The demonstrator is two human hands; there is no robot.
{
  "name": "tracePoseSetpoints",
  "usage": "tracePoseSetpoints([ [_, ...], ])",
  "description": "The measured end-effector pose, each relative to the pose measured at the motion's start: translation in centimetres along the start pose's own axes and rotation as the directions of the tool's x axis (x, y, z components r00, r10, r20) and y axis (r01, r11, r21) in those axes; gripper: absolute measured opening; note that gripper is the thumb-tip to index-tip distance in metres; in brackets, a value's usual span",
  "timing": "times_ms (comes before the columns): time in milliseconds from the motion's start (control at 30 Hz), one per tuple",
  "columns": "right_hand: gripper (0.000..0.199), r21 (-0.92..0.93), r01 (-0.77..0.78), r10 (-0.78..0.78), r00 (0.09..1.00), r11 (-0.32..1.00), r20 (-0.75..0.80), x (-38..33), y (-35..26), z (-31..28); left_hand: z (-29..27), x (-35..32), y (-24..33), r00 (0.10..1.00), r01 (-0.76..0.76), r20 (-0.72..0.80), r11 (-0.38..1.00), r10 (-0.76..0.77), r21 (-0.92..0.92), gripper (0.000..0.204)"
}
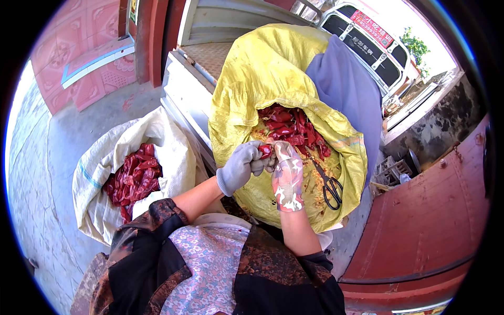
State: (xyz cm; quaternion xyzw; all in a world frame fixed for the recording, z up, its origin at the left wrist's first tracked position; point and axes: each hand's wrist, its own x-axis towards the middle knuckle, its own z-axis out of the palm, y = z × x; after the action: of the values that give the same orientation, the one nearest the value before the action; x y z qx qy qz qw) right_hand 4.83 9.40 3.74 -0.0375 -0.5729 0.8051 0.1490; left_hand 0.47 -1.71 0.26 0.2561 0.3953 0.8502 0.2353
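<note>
1. Yellow sack is sitting just beyond both hands, mouth rolled open, w/ a heap of dried red chillies inside. It's leaning toward the person; if it's slumping further, the load could be spilling onto the floor below the hands.
2. White sack is lying well to the left of the left grip, holding more red chillies. It's a long reach from the hands, so a tossed pepper could be missing its mouth.
3. Left hand, grey glove, is closing its grip on one red chilli, pinching it just over the yellow sack's rim.
4. Right hand, patterned glove, is touching the same chilli from the other side; fingers are curling in, grip looks closed on it, tho partly hidden. Twisting too hard could be snapping the dry pod & scattering seeds.
5. Black scissors are lying loose just right of the right grip, on seed litter in the sack's fold. Blades are pointing up toward the pile; a blind grab could be nicking a glove, or a nudge could be sliding them off.
</note>
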Motion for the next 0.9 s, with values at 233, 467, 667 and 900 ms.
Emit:
tracePoseSetpoints([
  [233, 0.022, 0.114, -0.180, 0.179, 0.984, 0.977, 0.024, 0.2, -0.4, -0.8, -0.1, -0.3, 0.0, 0.994, 0.111, 0.061, 0.926, -0.095, -0.362, 0.013],
  [467, 0.018, 0.004, -0.056, 0.056, 0.998, 0.998, 0.003, 1.0, -1.2, -2.1, -1.6, 0.5, -2.8, 0.961, 0.167, 0.277, 0.812, -0.007, -0.559, 0.012],
  [667, 0.012, -0.402, -0.068, 0.065, 0.998, 0.913, -0.022, 0.8, -2.4, -5.5, -2.3, -0.3, -2.1, 0.984, 0.122, 0.169, 0.887, -0.051, -0.446, 0.023],
  [900, 0.029, -0.908, 0.374, -0.300, 0.902, 0.187, 0.309, 3.4, 0.0, -8.7, -3.1, -1.5, -1.2, 0.987, 0.098, 0.153, 0.951, -0.054, -0.294, 0.032],
])
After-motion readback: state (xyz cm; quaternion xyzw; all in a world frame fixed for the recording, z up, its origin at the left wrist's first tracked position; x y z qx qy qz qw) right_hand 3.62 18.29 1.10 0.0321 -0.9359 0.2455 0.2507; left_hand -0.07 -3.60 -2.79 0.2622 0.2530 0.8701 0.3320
